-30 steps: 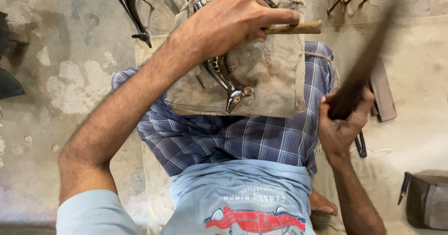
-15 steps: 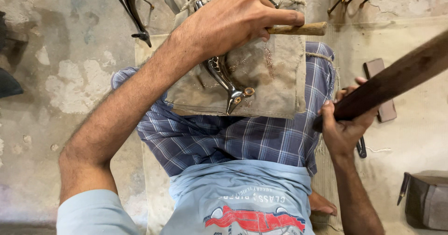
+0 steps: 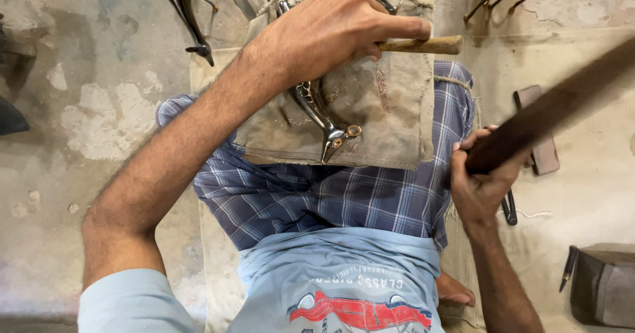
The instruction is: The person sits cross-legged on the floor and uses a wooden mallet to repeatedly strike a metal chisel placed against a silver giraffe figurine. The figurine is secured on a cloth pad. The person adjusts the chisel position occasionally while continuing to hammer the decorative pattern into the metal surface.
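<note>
Beside the right hand, dark stick higher.

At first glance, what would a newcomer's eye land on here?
The left hand at top centre grips a wooden-handled tool over a shiny curved metal piece lying on dusty beige cloth. At right, the right hand holds a long dark wooden stick raised diagonally.

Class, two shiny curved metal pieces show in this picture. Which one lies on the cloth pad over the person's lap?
The curved metal piece under the left hand, ending in a small brass ring. The other metal piece lies on the bare floor at upper left, untouched.
</note>
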